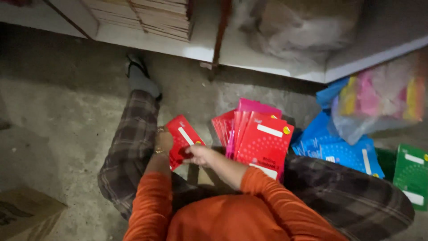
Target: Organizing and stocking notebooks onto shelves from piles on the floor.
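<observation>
Both the left hand (163, 142) and right hand (199, 154) are gripping a thin red paper notebook (183, 139); a stack of red notebooks (258, 139) is standing just right of them.

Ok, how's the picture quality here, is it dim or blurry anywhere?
Head view: dim overall, with the concrete floor in shadow; the plastic bags on the shelf and the edges look soft and smeared; the red booklet between left hand and right hand stays fairly sharp; wide-angle bending at the corners.

Green notebook (411, 176), cardboard box (26, 213)
</observation>
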